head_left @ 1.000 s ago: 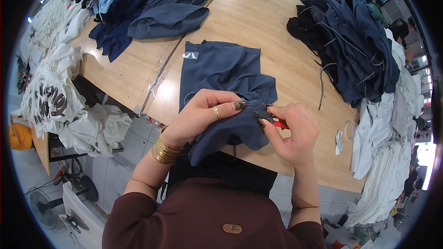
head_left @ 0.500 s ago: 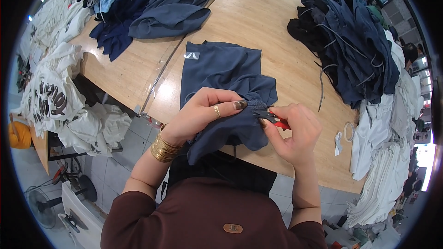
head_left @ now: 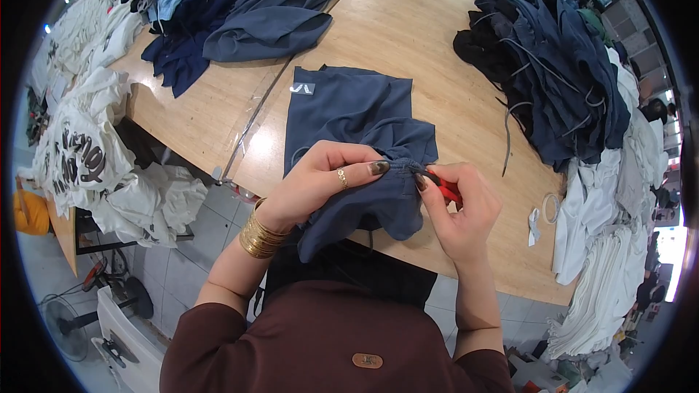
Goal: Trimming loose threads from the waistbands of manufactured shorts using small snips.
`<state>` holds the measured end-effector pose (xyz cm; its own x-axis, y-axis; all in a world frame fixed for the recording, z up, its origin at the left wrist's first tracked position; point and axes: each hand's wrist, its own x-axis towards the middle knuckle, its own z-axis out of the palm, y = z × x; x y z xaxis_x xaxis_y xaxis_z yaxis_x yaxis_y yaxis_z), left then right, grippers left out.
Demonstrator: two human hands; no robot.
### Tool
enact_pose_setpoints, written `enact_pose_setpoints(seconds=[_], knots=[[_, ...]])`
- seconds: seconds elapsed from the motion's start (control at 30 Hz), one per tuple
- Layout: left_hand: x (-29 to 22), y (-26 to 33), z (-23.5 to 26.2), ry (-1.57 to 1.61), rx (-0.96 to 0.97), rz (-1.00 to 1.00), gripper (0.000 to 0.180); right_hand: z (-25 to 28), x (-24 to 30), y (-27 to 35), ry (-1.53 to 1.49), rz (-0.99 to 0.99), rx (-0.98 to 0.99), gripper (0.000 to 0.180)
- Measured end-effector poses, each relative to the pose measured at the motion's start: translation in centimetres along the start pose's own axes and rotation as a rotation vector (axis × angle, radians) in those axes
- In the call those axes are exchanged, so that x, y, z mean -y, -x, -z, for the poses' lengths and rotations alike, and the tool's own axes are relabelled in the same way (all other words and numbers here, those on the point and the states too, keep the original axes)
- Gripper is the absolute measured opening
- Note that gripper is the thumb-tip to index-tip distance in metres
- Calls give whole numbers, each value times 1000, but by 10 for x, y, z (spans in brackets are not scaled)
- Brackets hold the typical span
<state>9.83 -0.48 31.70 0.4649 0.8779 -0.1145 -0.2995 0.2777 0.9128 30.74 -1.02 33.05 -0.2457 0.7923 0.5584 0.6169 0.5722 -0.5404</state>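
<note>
You stand at a wooden table (head_left: 437,22) over a grey tiled floor (head_left: 167,276). Your left hand (head_left: 320,182) pinches a blue garment's (head_left: 349,124) bunched edge; your right hand (head_left: 459,207) grips a red tool (head_left: 445,186) at that edge. The garment stretches away from you, a small white label (head_left: 301,89) at its far left corner. Dark clothes (head_left: 240,7) lie beyond your left hand, more dark clothes (head_left: 553,65) beyond your right, white shirts (head_left: 87,145) left.
</note>
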Motion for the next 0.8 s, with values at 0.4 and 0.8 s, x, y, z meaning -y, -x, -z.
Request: enact_pose_setpoints(seconds=[0.4,0.8], knots=[[1,1,0,-54,4,-3,19,5,3,-3,5,40,47,18],[2,0,3,-25,35,6,19,11,-2,-7,-93,84,117,17]])
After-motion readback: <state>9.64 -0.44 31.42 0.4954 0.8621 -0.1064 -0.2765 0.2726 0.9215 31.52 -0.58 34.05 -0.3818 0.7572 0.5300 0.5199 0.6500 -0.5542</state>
